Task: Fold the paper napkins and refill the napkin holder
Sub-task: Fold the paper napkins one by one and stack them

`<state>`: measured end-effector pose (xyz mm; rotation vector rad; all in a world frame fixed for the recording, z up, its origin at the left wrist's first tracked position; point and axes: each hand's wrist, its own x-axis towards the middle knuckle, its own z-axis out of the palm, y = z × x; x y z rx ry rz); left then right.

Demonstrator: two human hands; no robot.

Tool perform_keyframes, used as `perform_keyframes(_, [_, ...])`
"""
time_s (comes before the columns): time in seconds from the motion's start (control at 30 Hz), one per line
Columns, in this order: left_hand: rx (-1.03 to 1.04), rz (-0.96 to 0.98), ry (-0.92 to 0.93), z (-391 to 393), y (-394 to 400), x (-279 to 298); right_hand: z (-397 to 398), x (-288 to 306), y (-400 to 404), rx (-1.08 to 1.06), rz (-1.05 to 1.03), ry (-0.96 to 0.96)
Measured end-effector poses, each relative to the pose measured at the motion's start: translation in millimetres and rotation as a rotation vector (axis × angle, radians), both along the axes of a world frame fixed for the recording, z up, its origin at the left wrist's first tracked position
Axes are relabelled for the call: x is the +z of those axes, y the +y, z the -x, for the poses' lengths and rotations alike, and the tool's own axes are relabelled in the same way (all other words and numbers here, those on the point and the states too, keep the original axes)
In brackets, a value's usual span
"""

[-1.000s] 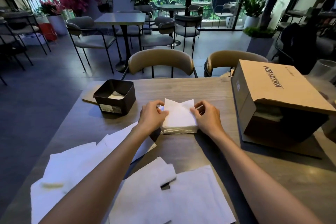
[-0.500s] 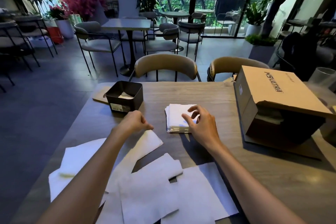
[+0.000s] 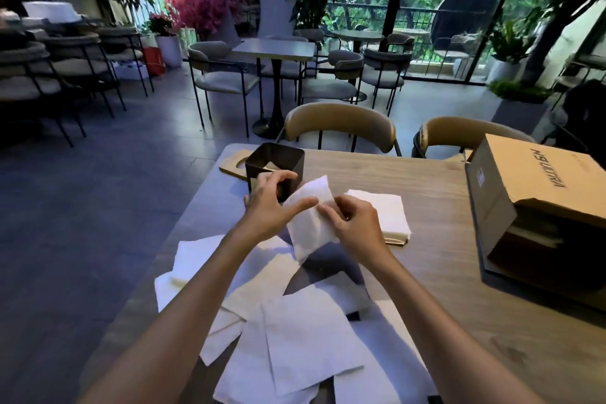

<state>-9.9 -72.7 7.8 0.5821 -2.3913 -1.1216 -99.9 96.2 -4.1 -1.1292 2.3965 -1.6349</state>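
Note:
Both hands hold one white paper napkin lifted above the wooden table. My left hand pinches its left edge, and my right hand grips its right side. Behind the left hand stands the black square napkin holder, with a little white paper inside. A stack of folded napkins lies just right of my right hand. Several unfolded napkins are scattered over the near part of the table.
An open cardboard box lies on its side at the table's right. A wooden board sits beside the holder at the far left corner. Two tan chairs stand behind the table.
The left hand picked a loose napkin off the table and raised it. The right hand left the folded stack and took hold of the same napkin.

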Motion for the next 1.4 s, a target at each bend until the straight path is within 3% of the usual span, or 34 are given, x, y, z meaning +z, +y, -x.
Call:
perform_keyframes(0.1, [-0.058, -0.352, -0.186, -4, -1, -7, 8, 4, 8, -0.004, 0.148, -0.136])
perform_keyframes(0.2, [-0.226, -0.513, -0.092, -1, 8, -10, 23, 3, 22, -0.021, 0.217, -0.219])
perform_keyframes(0.3, [-0.203, -0.468, 0.077, 15, 23, -2, 42, 2, 36, -0.093, 0.242, -0.245])
perform_keyframes(0.43, [-0.111, -0.397, 0.132, 53, 44, 8, 68, 0, 53, -0.229, 0.23, -0.202])
perform_keyframes(0.6, [-0.028, -0.421, 0.074, 97, 55, 0, 91, -10, 68, -0.361, 0.103, -0.172])
perform_keyframes(0.87, [0.038, 0.027, 0.007, 121, 58, -38, 107, -32, 79, -0.454, -0.092, -0.093])
perform_keyframes(1.13, [-0.001, 0.159, 0.042, 117, 59, -50, 106, -41, 79, -0.428, -0.12, -0.041])
perform_keyframes(1.4, [-0.012, 0.257, -0.05, 92, 48, -36, 83, -25, 62, -0.467, -0.077, 0.107])
